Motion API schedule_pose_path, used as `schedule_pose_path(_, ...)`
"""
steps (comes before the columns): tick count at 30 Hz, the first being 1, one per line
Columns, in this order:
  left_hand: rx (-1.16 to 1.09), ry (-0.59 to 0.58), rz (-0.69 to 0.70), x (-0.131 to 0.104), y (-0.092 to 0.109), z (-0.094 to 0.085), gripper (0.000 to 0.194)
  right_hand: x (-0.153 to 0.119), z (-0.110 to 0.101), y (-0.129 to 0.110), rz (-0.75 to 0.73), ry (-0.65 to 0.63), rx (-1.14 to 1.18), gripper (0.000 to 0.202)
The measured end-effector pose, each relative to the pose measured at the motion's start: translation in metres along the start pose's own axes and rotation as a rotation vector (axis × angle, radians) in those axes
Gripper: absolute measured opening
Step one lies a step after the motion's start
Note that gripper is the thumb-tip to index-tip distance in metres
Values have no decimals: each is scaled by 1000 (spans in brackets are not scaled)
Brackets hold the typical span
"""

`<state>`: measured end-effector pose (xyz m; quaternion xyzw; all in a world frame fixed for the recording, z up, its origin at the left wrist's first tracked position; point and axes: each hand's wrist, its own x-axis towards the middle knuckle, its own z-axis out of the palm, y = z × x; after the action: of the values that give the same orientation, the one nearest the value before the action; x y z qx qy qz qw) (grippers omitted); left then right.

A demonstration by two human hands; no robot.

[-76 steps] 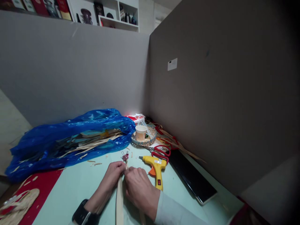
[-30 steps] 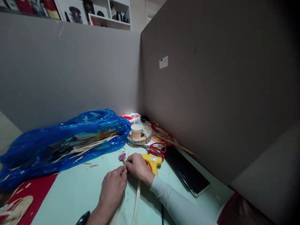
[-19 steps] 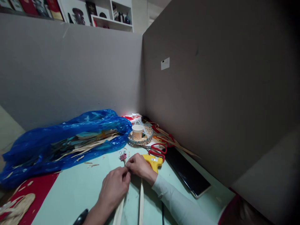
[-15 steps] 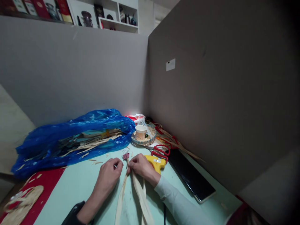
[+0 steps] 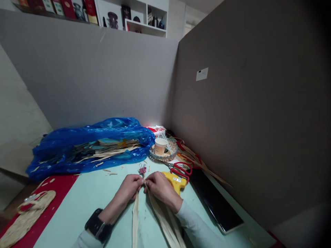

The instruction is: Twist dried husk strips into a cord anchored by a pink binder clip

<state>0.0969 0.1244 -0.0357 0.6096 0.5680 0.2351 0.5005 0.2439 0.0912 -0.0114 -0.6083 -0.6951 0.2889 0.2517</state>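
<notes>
Pale, flat strips of dried plant fibre [image 5: 161, 220] run from a pink binder clip [image 5: 142, 170] down toward me over the table. The clip sits at their far end, just beyond my fingertips. My left hand [image 5: 129, 187] is closed in a pinch on a strand just below the clip, with one strip [image 5: 135, 220] hanging under it. My right hand [image 5: 160, 186] pinches the strips close beside it, and wider strips trail beneath its wrist. The fingertips of both hands almost meet. A yellow glue gun [image 5: 177, 182] lies right behind my right hand, partly covered by it.
Red-handled scissors [image 5: 181, 169] and a black flat device [image 5: 214, 199] lie to the right. Behind stand a woven basket [image 5: 173, 155] and a paper cup [image 5: 160, 146]. A blue plastic bag [image 5: 90, 134] with strips lies left, a woven sandal [image 5: 31, 220] on red cloth. Grey partitions [image 5: 116, 75] enclose the table.
My left hand has moved in to the right and now pinches the strand beside my right hand. The view has shifted slightly left, and the watch on my left wrist now shows.
</notes>
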Motion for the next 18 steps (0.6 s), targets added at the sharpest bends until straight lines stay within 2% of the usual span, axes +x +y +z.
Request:
schedule_pose_path(3, 53, 54, 48, 2, -4, -1, 33, -6, -4, -4, -9, 54, -155, 24)
schedule_pose_path(10, 109, 111, 135, 5, -8, 0, 35, -21, 0, -17, -30, 77, -377, 24)
schedule_pose_path(14, -15, 54, 126, 1, -9, -1, 39, -30, 12, -24, -118, 57, -484, 23)
schedule_pose_path(18, -184, -29, 98, -7, -1, -3, 28, -34, 24, -22, -204, 19, -537, 21)
